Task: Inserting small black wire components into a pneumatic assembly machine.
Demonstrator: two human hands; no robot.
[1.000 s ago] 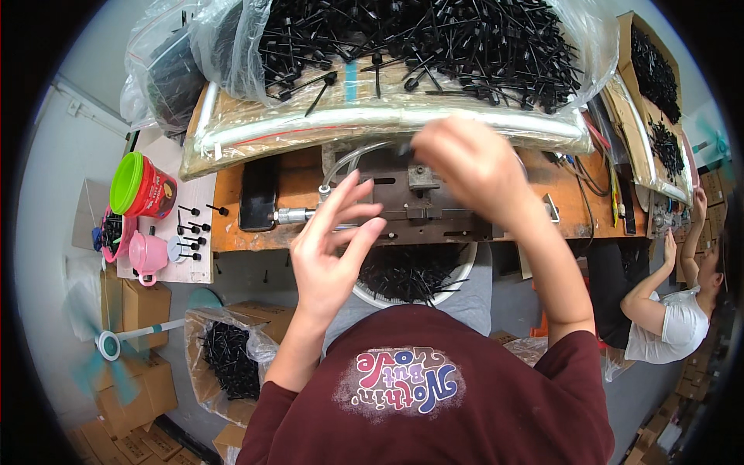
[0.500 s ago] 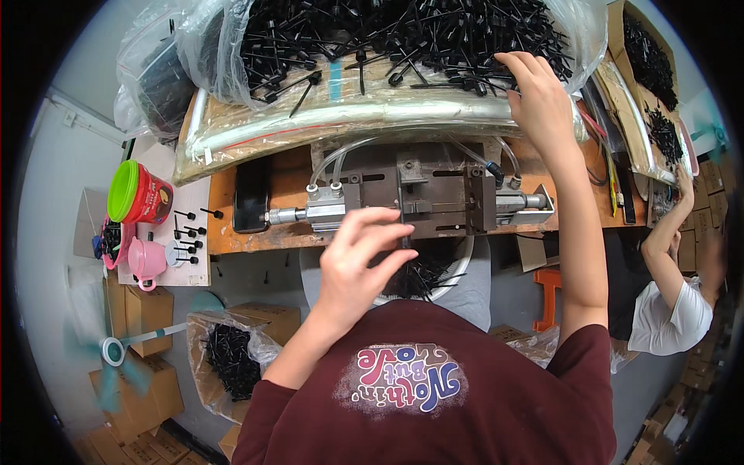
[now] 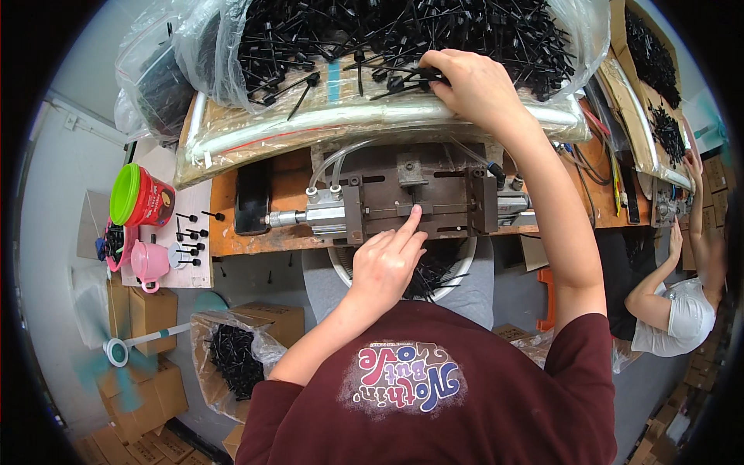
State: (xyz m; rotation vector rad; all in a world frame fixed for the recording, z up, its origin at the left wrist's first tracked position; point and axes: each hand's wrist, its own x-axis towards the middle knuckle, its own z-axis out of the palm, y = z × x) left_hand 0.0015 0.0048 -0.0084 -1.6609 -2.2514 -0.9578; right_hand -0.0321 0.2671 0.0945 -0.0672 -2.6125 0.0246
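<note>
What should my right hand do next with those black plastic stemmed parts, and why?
Probably lift one part clear and carry it down to the grey metal press fixture: the right hand pinches parts in the black plastic stemmed parts pile, while the left hand fingers the fixture's slot.

It was a small assembly workshop or factory floor. A metal pneumatic press jig [image 3: 411, 203] with air hoses was bolted to a worn wooden workbench [image 3: 256, 240], and big clear plastic bags [image 3: 232, 54] heaped with small black plastic parts lay across it. Cardboard boxes [image 3: 147, 318] were stacked on the floor beside a standing fan [image 3: 116, 353], and another worker [image 3: 670, 310] sat at a neighbouring bench.
</note>
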